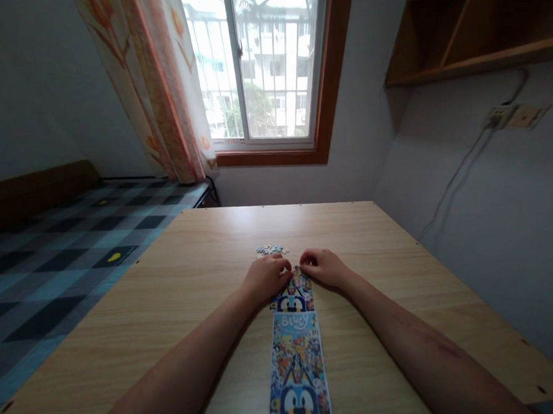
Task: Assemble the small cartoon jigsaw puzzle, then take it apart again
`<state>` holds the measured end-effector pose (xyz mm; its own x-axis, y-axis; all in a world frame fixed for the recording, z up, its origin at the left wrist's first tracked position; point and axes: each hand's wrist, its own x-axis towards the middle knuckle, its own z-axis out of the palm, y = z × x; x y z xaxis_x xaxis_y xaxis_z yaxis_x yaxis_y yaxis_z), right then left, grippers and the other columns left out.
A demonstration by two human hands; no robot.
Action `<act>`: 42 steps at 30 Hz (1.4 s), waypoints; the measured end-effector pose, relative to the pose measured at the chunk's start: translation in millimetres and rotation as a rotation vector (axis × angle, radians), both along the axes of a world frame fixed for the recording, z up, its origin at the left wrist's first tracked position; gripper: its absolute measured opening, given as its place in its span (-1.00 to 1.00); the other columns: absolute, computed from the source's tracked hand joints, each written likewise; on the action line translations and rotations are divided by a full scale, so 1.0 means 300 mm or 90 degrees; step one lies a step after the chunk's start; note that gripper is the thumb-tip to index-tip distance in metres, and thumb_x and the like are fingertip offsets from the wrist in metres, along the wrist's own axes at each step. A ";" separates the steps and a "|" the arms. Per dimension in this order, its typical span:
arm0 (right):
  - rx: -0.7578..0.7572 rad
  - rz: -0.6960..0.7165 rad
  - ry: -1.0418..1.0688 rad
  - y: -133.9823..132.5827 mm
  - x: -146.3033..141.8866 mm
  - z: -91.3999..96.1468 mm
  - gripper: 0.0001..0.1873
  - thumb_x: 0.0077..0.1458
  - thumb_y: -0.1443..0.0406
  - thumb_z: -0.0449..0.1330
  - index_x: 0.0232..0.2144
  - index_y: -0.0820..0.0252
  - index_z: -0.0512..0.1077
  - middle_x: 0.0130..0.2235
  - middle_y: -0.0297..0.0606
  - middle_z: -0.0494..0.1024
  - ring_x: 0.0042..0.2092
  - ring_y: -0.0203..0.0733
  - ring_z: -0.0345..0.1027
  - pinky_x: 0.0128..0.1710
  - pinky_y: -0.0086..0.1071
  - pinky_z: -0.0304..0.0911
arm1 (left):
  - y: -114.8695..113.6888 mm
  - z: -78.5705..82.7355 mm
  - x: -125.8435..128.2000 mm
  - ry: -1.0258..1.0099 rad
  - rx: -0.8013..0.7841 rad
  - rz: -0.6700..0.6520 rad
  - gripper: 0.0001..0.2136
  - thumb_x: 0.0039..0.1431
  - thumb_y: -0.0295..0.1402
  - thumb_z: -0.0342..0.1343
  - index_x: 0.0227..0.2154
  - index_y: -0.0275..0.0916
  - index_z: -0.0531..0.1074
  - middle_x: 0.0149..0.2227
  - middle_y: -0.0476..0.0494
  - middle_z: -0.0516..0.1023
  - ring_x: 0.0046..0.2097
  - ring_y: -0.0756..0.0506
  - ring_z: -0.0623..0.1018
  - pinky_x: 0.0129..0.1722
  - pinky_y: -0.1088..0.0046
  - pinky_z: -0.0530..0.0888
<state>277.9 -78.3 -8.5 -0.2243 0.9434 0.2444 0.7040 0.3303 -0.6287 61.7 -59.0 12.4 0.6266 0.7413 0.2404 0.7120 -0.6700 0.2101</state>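
On table [331,222] | left hand [268,277], right hand [327,268]: curled at far end of puzzle [292,303] (any hold unclear) | far: pieces [270,249] | near: picture sheet [300,356]

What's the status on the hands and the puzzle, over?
Left hand and right hand at far end of part-built puzzle. Printed picture flat on near side. Loose pieces piled beyond left hand. Left hand hides part of puzzle.

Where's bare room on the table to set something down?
Free table: far strip, between the loose pieces and the far edge; left stretch, between the left hand and the bed; right stretch, between the right hand and the right edge. Crowded: the middle column, with pieces, both hands, puzzle and printed picture.
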 end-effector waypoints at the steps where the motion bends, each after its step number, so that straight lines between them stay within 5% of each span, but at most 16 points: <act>1: -0.001 -0.001 -0.002 0.000 0.000 0.000 -0.89 0.06 0.28 0.25 -0.34 0.15 0.56 -0.39 -0.34 0.59 -0.38 -0.28 0.38 -0.38 -0.45 0.14 | 0.002 -0.003 -0.001 0.001 0.003 -0.007 -0.82 0.22 -0.26 0.13 -0.28 -0.12 0.62 -0.26 -0.11 0.59 -0.25 -0.11 0.56 -0.22 0.41 0.46; 7: 0.001 -0.006 -0.012 0.008 -0.005 -0.002 -0.88 0.07 0.26 0.26 -0.34 0.15 0.58 -0.40 -0.32 0.59 -0.37 -0.27 0.38 -0.37 -0.44 0.14 | 0.010 -0.024 -0.010 0.000 0.003 -0.112 -0.75 0.23 -0.37 0.08 -0.15 -0.01 0.63 -0.25 -0.09 0.57 -0.23 -0.09 0.56 -0.17 0.42 0.45; 42: -0.031 -0.064 -0.035 0.028 -0.027 -0.013 -0.88 0.08 0.30 0.23 -0.35 0.15 0.58 -0.36 -0.27 0.63 -0.33 -0.22 0.43 -0.35 -0.42 0.15 | 0.023 -0.018 -0.009 -0.001 -0.013 -0.140 -0.76 0.27 -0.32 0.09 -0.14 0.03 0.64 -0.30 -0.06 0.58 -0.28 -0.06 0.55 -0.25 0.46 0.40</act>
